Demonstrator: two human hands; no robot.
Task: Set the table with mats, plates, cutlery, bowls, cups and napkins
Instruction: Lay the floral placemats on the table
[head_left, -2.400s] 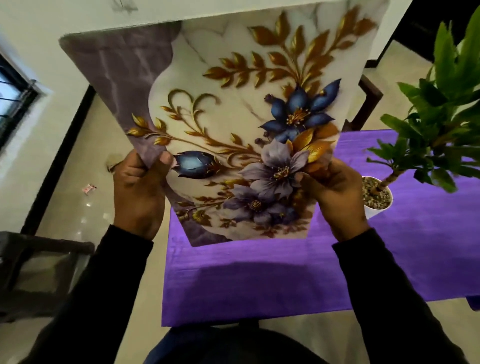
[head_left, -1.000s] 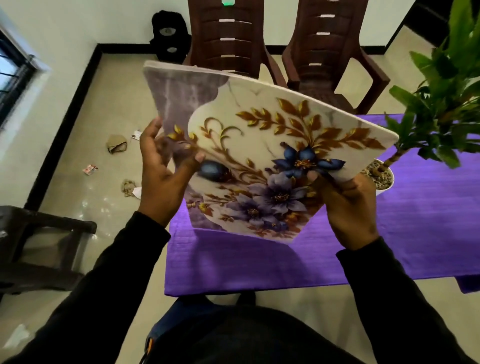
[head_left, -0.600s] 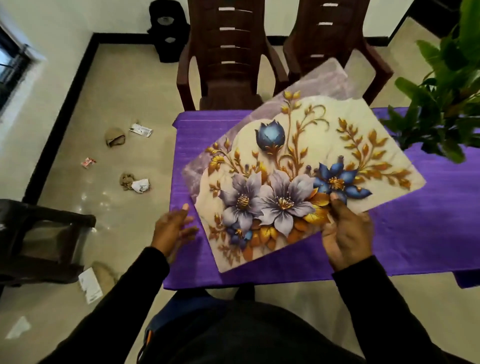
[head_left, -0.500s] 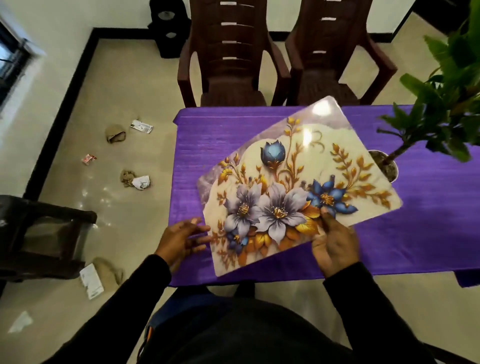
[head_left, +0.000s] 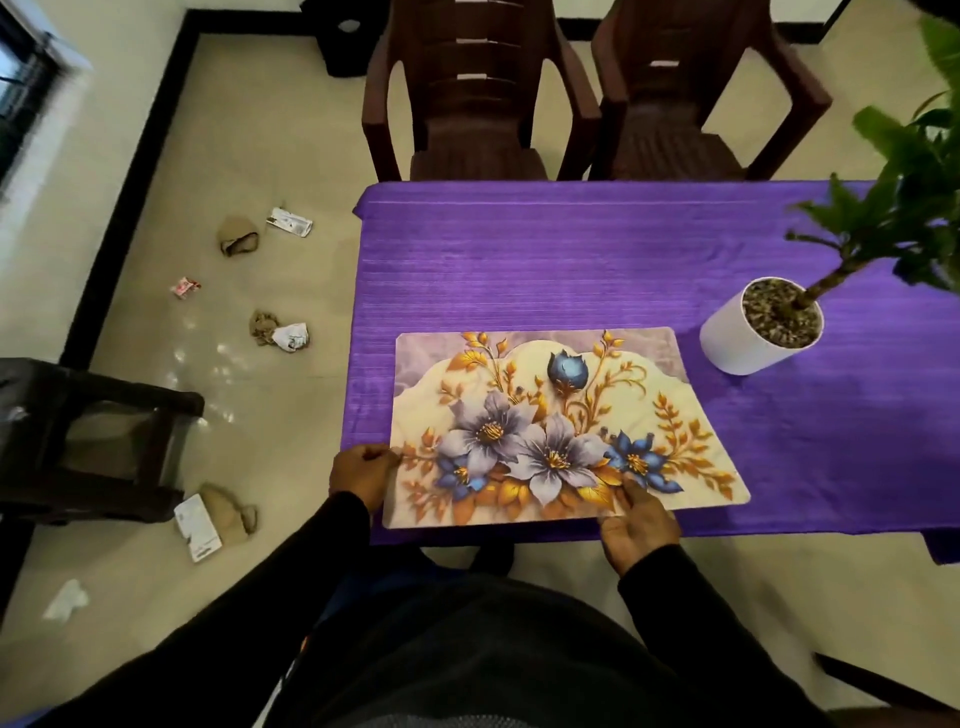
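A purple ribbed tablecloth (head_left: 597, 270) is covering the table, two brown plastic chairs (head_left: 478, 98) standing beyond the hands. The rectangular floral-printed placemat (head_left: 550, 426) is lying flat between them: the left hand (head_left: 361, 474) is pinching its left edge, the right hand (head_left: 640, 525) is pressing its near edge with straightened fingers.

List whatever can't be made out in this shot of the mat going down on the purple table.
- Head view: the table runs off the right edge, so its far end is unseen.
- The potted plant has its leaves cut off by the right edge.
- Print on the floor scraps is too small to read.
- How many mats lie stacked: not visible from above.
- Right hand fingertips: the grip is unclear.
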